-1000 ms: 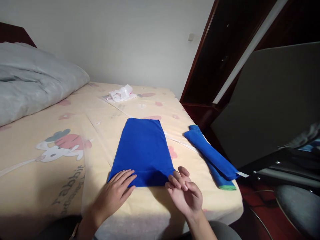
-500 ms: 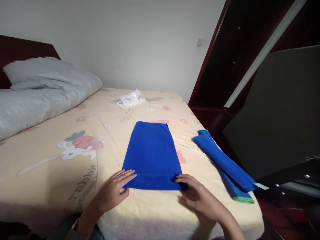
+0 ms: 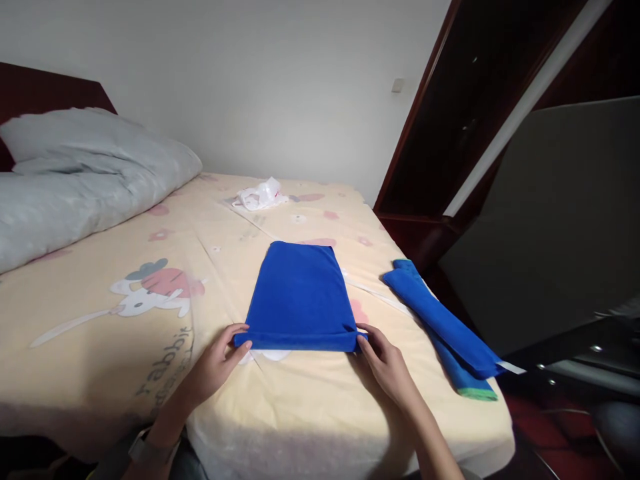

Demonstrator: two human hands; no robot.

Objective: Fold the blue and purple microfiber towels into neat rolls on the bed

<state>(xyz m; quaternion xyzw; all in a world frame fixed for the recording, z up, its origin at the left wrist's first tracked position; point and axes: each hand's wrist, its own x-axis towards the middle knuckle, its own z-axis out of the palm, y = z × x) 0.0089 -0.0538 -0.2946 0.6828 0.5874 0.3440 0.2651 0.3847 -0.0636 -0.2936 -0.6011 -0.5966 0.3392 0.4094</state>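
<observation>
A blue towel (image 3: 303, 283) lies flat on the bed, its near edge turned over into a narrow fold. My left hand (image 3: 220, 357) pinches the left end of that fold between thumb and fingers. At the right end, my right hand (image 3: 383, 357) grips the fold the same way, thumb on the near side. On the right part of the bed rest two rolled or folded blue towels, one with a white tag (image 3: 440, 320) lying across another with a green edge (image 3: 477, 392).
The bed (image 3: 280, 413) has a cream sheet with rabbit and carrot prints. A grey quilt (image 3: 95, 173) is heaped at the left. A crumpled white plastic bag (image 3: 261, 195) lies toward the wall. Dark wooden furniture (image 3: 430, 147) stands beyond the bed's right side.
The towel's near edge has been folded over, away from me, so the towel looks shorter. Both hands went from lying on its near corners to pinching the ends of the fold.
</observation>
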